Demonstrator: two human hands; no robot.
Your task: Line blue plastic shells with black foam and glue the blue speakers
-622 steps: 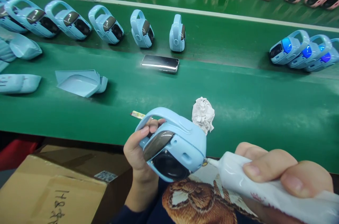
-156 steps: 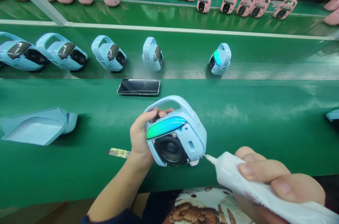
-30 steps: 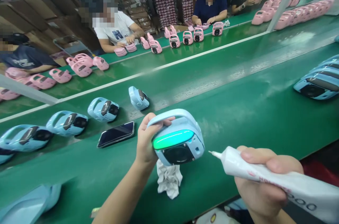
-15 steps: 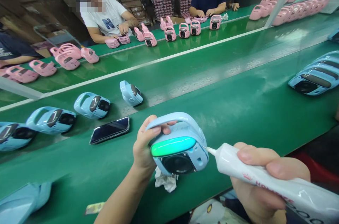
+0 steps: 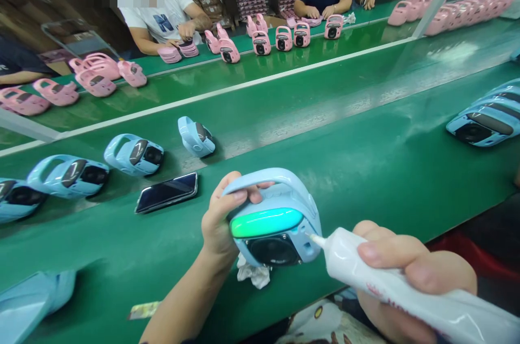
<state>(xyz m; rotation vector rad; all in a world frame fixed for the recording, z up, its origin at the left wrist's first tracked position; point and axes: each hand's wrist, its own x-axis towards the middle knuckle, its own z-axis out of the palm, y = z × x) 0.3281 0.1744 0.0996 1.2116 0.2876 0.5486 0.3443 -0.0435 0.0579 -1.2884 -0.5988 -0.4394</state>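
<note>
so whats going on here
A person's left hand grips a light-blue portable speaker by its handle, its light bar glowing green. The right hand holds a white squeeze tube, nozzle at the speaker's casing. A crumpled tissue and smartphone lie on the green conveyor belt; co-workers sit beyond.

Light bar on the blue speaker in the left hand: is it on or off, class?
On: the light bar glows green and cyan, unlike the dark bar of the speaker on the belt.
</note>
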